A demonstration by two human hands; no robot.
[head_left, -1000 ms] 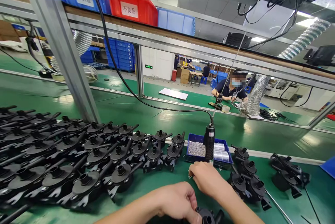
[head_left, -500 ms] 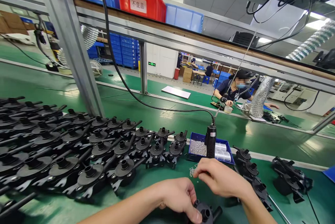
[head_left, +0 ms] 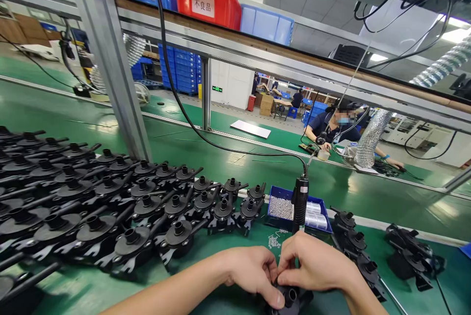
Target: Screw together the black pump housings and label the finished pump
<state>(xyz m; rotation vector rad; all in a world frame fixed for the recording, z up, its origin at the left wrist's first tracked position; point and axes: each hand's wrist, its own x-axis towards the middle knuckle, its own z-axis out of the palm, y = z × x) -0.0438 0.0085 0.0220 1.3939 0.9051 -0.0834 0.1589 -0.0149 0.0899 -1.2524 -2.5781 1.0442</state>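
Note:
My left hand [head_left: 250, 271] is closed around a black round plastic housing [head_left: 292, 297] with a short upright tube, at the bottom of the view. My right hand [head_left: 318, 262] meets it there, thumb and fingers pinched at the housing's far edge. What sits between those right fingertips is hidden. Just beyond the hands, small screws [head_left: 274, 241] lie loose on the green bench. Behind the right hand a black electric screwdriver [head_left: 300, 202] hangs upright from its cable, its lower end hidden by the hand.
Rows of similar black housings [head_left: 132, 241] fill the left side. A blue tray [head_left: 275, 190] holds screws and silver cylinders [head_left: 314, 218]. More black parts [head_left: 370, 266] stand at right, near a metal rod [head_left: 392, 295]. A metal post [head_left: 110, 60] rises at left; a co-worker [head_left: 333, 123] sits across.
My right hand has moved from beside the loose screws down to the housing, against my left fingers. My left hand still holds the housing. The view has shifted slightly.

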